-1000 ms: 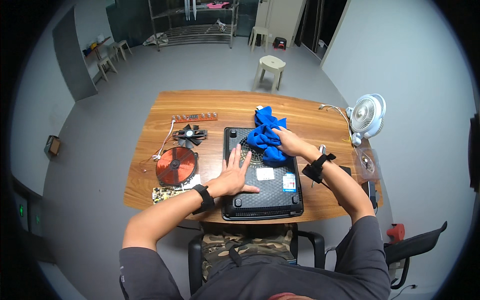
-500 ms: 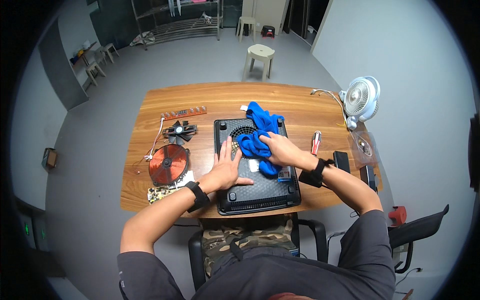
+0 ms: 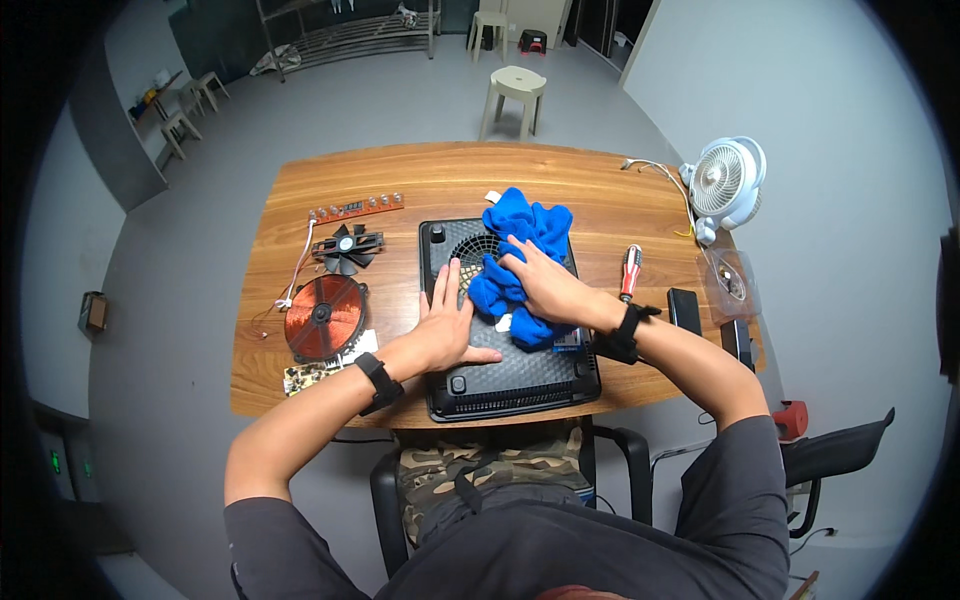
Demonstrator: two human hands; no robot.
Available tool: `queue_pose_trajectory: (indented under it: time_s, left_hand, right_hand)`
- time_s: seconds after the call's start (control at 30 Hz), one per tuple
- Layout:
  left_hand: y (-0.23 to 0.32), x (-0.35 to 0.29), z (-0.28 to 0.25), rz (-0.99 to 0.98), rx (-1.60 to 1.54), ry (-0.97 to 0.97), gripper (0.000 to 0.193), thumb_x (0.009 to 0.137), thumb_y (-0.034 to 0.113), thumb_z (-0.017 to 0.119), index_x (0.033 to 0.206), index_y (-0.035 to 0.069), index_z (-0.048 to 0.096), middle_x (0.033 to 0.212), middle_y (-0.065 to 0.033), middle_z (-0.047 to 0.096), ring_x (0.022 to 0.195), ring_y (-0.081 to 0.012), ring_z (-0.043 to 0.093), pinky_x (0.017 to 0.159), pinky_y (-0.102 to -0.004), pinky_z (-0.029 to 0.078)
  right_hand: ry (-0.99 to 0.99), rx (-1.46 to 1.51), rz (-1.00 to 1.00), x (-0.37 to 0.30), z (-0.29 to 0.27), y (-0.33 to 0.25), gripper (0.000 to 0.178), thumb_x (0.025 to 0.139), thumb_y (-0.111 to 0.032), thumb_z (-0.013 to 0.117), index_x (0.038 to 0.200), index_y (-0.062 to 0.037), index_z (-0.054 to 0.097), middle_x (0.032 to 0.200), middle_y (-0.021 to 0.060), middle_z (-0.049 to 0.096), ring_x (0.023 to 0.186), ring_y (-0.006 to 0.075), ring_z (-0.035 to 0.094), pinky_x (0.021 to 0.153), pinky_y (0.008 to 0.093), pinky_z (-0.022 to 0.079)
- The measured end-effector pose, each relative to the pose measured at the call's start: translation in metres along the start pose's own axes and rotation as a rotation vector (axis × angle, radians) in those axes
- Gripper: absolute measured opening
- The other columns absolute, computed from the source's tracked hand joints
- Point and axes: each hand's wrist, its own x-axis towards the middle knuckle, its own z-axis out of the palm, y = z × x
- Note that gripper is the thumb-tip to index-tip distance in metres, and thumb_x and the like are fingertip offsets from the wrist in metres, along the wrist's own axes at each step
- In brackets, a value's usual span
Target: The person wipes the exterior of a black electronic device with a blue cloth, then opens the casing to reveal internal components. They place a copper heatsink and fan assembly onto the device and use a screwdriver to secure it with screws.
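a: what's nearest the person?

b: the black appliance base (image 3: 500, 375) lying underside up at the near edge of the wooden table (image 3: 420, 180). the left hand (image 3: 445, 330) lies flat on it, fingers spread and released, gripping nothing.

a: and the other hand?

b: the right hand (image 3: 545, 285) presses down on a blue cloth (image 3: 520, 245) bunched over the base's round vent grille (image 3: 472, 252). its fingers are laid over the cloth, loosely curled; i cannot tell if they actually pinch it.

a: what lies around it?

b: to the left, a copper coil disc (image 3: 322, 317) beside a small circuit board (image 3: 315, 372); beyond those a black fan (image 3: 348, 248) and a narrow board strip (image 3: 357, 208). to the right, a red-handled screwdriver (image 3: 629, 272) just beside the base.

a: farther off?

b: a white desk fan (image 3: 725, 185) at the table's far right corner, and a pale plastic stool (image 3: 512, 95) on the floor behind.
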Motion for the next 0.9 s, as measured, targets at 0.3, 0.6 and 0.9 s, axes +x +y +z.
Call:
queue_pose_trajectory:
  time_s: [0.3,0.6,0.9]
  left_hand:
    - [0.002,-0.005,-0.005,0.034,-0.016,-0.015,0.130,0.076,0.081,0.066,0.161,0.001,0.011,0.158,-0.0406,0.012,0.151,-0.0578,-0.002,0.110,-0.0780,0.021]
    - [0.002,-0.004,-0.009,0.041,0.008,-0.016,0.121,0.078,0.080,0.065,0.157,-0.001,0.023,0.156,-0.0404,0.015,0.148,-0.0595,0.004,0.112,-0.0755,0.022]
    - [-0.011,-0.002,0.008,0.118,0.078,0.058,0.115,0.081,0.080,0.063,0.151,-0.006,0.030,0.156,-0.0408,0.018,0.143,-0.0588,0.016,0.115,-0.0693,0.020]
  right_hand:
    - [0.067,0.095,0.167,0.061,0.014,0.021,0.062,0.075,0.006,0.064,0.135,0.0029,0.046,0.143,0.0367,0.045,0.140,0.0490,0.040,0.121,0.0522,0.032]
    - [-0.004,0.240,0.105,0.045,-0.006,0.005,0.079,0.080,-0.010,0.073,0.148,0.0005,0.034,0.138,0.0323,0.052,0.127,0.0473,0.053,0.106,0.0472,0.046]
    - [-0.047,0.225,-0.045,0.027,0.010,-0.015,0.068,0.095,-0.034,0.068,0.147,-0.0003,0.040,0.147,0.0318,0.046,0.140,0.0451,0.043,0.116,0.0479,0.037]
